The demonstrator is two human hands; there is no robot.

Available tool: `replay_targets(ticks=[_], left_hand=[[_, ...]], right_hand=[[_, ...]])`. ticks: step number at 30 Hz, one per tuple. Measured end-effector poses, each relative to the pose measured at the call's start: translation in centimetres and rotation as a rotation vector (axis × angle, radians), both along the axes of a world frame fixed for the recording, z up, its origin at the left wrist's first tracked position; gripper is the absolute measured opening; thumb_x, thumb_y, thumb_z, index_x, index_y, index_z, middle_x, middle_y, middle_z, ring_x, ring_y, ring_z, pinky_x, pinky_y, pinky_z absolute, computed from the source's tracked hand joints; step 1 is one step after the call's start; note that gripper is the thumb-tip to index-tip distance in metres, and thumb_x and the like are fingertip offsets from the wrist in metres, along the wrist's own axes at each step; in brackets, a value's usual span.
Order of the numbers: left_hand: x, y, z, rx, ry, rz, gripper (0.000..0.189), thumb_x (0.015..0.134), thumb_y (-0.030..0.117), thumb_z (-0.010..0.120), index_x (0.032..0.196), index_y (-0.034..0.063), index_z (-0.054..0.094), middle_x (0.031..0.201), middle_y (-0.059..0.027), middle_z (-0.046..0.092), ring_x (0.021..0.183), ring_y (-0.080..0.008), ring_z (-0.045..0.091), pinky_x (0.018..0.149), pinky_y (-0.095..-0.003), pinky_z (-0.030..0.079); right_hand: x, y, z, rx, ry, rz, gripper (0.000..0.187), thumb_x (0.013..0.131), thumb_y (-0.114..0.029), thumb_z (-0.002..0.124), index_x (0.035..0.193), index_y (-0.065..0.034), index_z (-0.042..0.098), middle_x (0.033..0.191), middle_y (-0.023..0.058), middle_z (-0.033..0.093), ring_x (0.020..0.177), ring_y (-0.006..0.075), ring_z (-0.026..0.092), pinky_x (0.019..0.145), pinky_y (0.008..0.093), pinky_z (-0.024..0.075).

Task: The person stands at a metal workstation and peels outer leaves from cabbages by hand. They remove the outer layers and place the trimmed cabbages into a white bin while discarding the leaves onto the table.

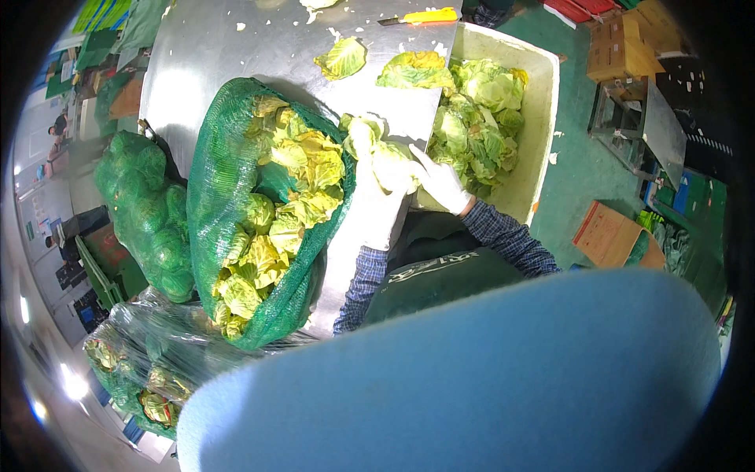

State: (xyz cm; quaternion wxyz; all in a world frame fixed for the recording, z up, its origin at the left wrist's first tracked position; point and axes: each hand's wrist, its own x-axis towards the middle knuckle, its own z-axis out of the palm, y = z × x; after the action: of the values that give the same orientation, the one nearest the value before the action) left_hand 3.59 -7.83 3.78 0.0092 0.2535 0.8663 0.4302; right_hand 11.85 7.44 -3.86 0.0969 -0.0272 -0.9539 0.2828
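My left hand [382, 203], in a white glove, holds a pale green cabbage [390, 162] over the near edge of the metal table. Glare washes out its fingers. My right hand [443, 182], also gloved, is at the right side of this cabbage with fingers apart; whether its fingertips touch is unclear. Left of my hands lies a green mesh sack [215, 159], its mouth gaping to show several yellowed cabbages [286, 230]. To the right stands a white foam box [545, 118] holding trimmed cabbage leaves [481, 127].
An orange-handled utility knife [427, 16] lies at the table's [200, 35] far side, blade exposed. Loose leaves [342, 58] and scraps are scattered there. A second filled mesh sack [147, 212] lies farther left. Cardboard boxes [616, 47] and a metal-topped stand [660, 124] are on the right.
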Motion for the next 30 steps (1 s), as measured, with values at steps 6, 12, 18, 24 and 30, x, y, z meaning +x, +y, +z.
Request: replay_targets(ticks=[6,12,18,24,30], left_hand=[[-2.0,1.1,2.0,0.051,-0.217,-0.179,0.093,0.076,0.015,0.081,0.152,-0.0026,0.028,0.137,-0.0205,0.052,0.122,-0.0305,0.055,0.102,-0.039,0.048],[-1.4,1.1,2.4,0.183,-0.573,-0.117,0.094,0.071,0.009,0.082,0.149,-0.0003,0.031,0.137,-0.0184,0.048,0.129,-0.026,0.048,0.107,-0.0375,0.044],[0.6,0.3,0.4,0.059,-0.328,0.025,0.096,0.07,0.019,0.082,0.15,0.0016,0.031,0.139,-0.0226,0.045,0.13,-0.0323,0.045,0.108,-0.0421,0.042],[2.0,-0.3,0.9,-0.152,-0.299,0.207,0.103,0.069,0.037,0.085,0.151,0.0039,0.032,0.144,-0.0301,0.038,0.132,-0.0433,0.042,0.11,-0.0505,0.039],[-0.4,0.3,1.3,-0.311,0.025,-0.11,0.115,0.06,0.041,0.089,0.147,-0.0064,0.032,0.143,-0.0329,0.037,0.134,-0.0478,0.036,0.113,-0.0531,0.031]], right_hand=[[-1.6,1.9,3.5,0.023,-0.252,0.03,0.065,0.095,-0.04,0.056,0.144,-0.0002,0.043,0.059,0.0123,0.062,0.049,0.0271,0.064,0.048,0.038,0.0512],[-5.1,3.9,3.0,0.186,-0.149,0.034,0.037,0.096,-0.027,0.054,0.129,-0.0115,0.059,0.073,0.0119,0.067,0.058,0.0246,0.066,0.051,0.0368,0.0522],[-4.1,6.8,-8.1,-0.17,0.007,-0.401,0.027,0.101,-0.026,0.05,0.116,-0.0105,0.065,0.079,0.0167,0.069,0.068,0.0334,0.066,0.055,0.0444,0.0497],[0.4,-0.5,-2.1,0.1,-0.091,-0.107,0.039,0.097,-0.019,0.055,0.135,-0.0123,0.056,0.125,0.024,0.062,0.056,0.0277,0.064,0.051,0.0378,0.0538],[0.6,0.3,-1.2,-0.031,0.05,-0.091,0.038,0.094,-0.02,0.056,0.131,-0.0152,0.059,0.118,0.0208,0.066,0.058,0.0284,0.066,0.052,0.0389,0.055]])
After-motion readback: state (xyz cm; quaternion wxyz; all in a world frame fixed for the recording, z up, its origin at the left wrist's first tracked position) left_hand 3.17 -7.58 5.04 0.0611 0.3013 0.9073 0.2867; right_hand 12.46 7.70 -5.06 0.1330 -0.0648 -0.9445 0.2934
